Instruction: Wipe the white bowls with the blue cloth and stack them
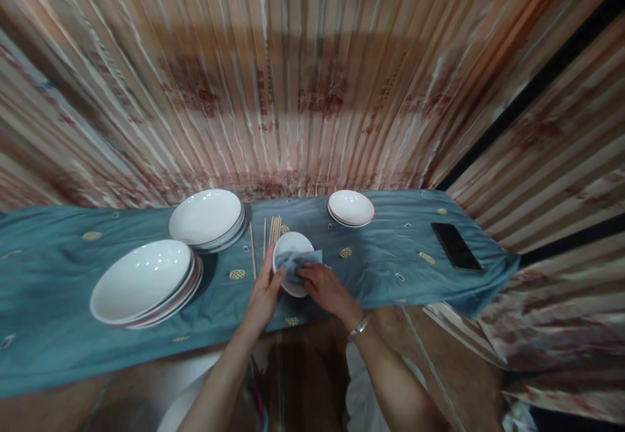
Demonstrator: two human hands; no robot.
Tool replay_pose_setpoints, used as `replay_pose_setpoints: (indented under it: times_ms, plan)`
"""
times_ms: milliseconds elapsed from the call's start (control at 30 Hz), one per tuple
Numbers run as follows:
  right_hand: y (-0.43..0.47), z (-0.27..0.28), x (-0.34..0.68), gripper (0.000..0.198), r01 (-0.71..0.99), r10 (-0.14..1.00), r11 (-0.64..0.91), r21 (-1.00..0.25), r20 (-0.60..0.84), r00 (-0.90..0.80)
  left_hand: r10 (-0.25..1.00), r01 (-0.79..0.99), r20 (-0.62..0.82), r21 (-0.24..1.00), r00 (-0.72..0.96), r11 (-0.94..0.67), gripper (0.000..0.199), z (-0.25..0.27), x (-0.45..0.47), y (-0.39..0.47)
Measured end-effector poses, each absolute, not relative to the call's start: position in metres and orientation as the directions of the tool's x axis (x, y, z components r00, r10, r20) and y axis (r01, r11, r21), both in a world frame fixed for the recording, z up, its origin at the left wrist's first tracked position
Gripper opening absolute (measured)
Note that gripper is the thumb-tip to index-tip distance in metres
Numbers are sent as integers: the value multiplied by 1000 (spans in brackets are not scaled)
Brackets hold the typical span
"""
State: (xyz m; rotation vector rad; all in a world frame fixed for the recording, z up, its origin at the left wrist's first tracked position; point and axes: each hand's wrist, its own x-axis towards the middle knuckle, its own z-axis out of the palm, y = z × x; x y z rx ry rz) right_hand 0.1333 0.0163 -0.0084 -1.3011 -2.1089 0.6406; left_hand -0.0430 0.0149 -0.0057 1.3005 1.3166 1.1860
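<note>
A small white bowl (pixel 295 242) is tilted over the front part of the table, its inside facing me. My left hand (pixel 267 285) grips its left rim, thumb toward the inside and fingers mostly hidden behind. With my right hand (pixel 325 283) I press a bunched grey-blue cloth (pixel 293 263) into the bowl; the fingers are closed on the cloth, and one corner sticks out past the rim. Just behind the bowl lie several wooden chopsticks (pixel 275 227), some bunched and others set apart to the left.
Two stacks of white plates, a near one (pixel 141 279) and a farther one (pixel 208 217), stand on the left. Small red-rimmed bowls (pixel 351 207) sit at the back; a black phone (pixel 456 246) lies right on the teal tablecloth (pixel 381 269). Curtains (pixel 312 94) hang behind.
</note>
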Motion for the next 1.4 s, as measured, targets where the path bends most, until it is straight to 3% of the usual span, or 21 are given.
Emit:
replay_pose_setpoints:
  times_ms: [133,333,533,633,733,867,1000,1200,1400]
  plan:
    - [14,-7,124,37,564,893,392,-726,155,-422,997,218,66,974,-43,-55,59,-1,-41,21]
    - [18,-8,107,35,231,895,315,-920,208,-393,992,284,109,955,-58,-88,67,-7,-39,33]
    - [28,-12,101,39,71,908,303,-950,265,-325,989,336,148,932,-2,-139,66,-5,-36,37]
    - [32,-10,103,45,159,906,376,-913,325,-271,991,363,132,924,2,-124,66,-2,-32,37]
    - [34,-4,111,48,353,896,439,-826,378,-232,994,400,111,910,10,-106,65,0,-28,35]
    - [35,5,122,49,650,887,450,-613,395,-241,995,427,97,899,24,-98,64,3,-26,32]
    - [33,5,129,41,850,921,349,-395,310,-234,995,431,98,898,7,-91,64,5,-25,29]
    - [27,3,133,34,939,966,241,-245,157,-206,995,418,97,904,6,-91,59,3,-25,28]
    - [20,4,134,36,922,969,247,-299,69,-237,994,416,106,904,-2,-95,61,2,-24,28]
